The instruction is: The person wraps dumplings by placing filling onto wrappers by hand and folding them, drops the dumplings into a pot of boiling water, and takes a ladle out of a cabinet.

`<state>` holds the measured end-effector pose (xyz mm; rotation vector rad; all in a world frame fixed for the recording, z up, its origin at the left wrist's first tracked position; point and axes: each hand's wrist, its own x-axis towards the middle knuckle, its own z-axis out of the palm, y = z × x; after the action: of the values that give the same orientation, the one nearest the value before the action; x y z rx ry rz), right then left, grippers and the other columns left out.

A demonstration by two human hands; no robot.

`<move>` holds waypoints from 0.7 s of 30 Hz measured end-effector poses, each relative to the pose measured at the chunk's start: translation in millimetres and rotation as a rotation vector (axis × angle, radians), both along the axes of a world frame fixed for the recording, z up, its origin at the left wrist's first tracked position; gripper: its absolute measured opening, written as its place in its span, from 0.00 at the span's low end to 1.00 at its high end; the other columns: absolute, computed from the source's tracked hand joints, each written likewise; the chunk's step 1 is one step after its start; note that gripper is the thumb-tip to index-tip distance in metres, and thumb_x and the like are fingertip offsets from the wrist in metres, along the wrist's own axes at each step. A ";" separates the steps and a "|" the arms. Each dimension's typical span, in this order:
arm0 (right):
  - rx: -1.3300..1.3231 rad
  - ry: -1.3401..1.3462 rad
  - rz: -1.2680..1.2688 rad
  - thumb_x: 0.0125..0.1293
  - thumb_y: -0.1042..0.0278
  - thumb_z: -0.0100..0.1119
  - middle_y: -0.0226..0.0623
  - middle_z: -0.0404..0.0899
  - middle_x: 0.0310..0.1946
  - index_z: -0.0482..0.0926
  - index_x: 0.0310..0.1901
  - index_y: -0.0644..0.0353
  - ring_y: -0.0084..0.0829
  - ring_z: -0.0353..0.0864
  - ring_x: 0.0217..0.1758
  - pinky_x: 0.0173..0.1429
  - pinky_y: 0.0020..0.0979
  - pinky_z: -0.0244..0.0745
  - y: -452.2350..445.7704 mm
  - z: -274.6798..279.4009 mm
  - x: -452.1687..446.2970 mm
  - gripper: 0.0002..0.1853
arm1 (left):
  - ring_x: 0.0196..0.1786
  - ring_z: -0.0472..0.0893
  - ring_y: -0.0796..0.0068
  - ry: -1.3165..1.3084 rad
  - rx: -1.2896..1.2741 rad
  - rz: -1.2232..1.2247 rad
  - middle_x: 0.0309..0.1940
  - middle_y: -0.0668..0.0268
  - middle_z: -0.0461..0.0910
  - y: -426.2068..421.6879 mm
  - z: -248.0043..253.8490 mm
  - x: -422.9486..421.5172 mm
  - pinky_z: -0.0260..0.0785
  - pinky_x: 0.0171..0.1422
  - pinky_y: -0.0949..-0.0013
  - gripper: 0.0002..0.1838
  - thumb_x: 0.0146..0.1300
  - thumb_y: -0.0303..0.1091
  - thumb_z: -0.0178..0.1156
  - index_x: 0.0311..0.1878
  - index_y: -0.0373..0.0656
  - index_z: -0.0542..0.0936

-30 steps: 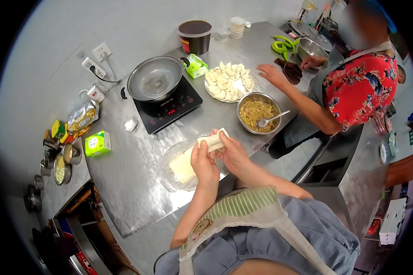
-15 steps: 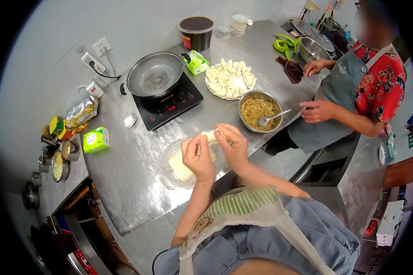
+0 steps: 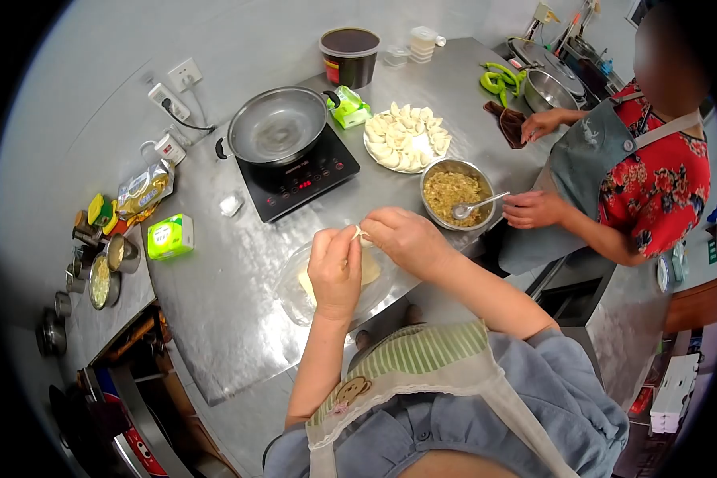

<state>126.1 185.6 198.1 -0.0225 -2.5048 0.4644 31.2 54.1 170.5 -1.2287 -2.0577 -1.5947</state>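
Observation:
Fingertips of my left hand (image 3: 333, 267) and my right hand (image 3: 410, 240) meet over the table's near edge, both closed in a pinch on a pale dough dumpling (image 3: 360, 233). Only a small edge of that dumpling shows between the fingers. Below my hands, flat dough wrappers (image 3: 370, 268) lie on a clear plastic bag (image 3: 291, 301), partly covered by my hands. To the right stands a metal bowl (image 3: 428, 213) of minced filling (image 3: 451, 190) with a spoon (image 3: 464, 211) in it. Behind it, folded dumplings (image 3: 388, 130) ring a white plate (image 3: 419, 146).
A pan (image 3: 277, 127) sits on an induction cooker (image 3: 301, 186) at back left. A tissue pack (image 3: 170, 237), a dark tub (image 3: 349, 60) and green peppers (image 3: 498, 82) are on the metal table (image 3: 215, 319). A co-worker (image 3: 589, 159) stands at the right, one hand near the filling bowl.
My right hand has turned over, its back now facing up, and both hands have closed tighter around the dough. The co-worker's nearer hand has moved down towards the spoon handle.

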 end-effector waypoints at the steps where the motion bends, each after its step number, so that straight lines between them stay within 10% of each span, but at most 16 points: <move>1: 0.047 -0.043 0.017 0.56 0.73 0.59 0.37 0.77 0.38 0.77 0.44 0.61 0.40 0.79 0.42 0.43 0.37 0.76 -0.7 0.8 -0.6 0.13 | 0.31 0.77 0.70 0.052 -0.023 -0.004 0.33 0.62 0.76 -2.1 0.9 -2.2 0.71 0.34 0.71 0.11 0.57 0.18 0.65 0.43 0.39 0.82; 21: -0.106 0.021 -0.031 0.57 0.74 0.61 0.36 0.81 0.43 0.78 0.53 0.58 0.40 0.82 0.44 0.44 0.34 0.79 -64.0 -23.3 -16.4 0.20 | 0.35 0.78 0.57 0.078 -0.284 -0.107 0.33 0.59 0.75 -62.6 12.1 -24.0 0.72 0.40 0.62 0.08 0.59 0.20 0.62 0.41 0.37 0.78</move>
<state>109.6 121.5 174.8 -0.0966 -2.4530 0.5817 7.3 -8.5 182.6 -1.4932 -2.2597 -1.3037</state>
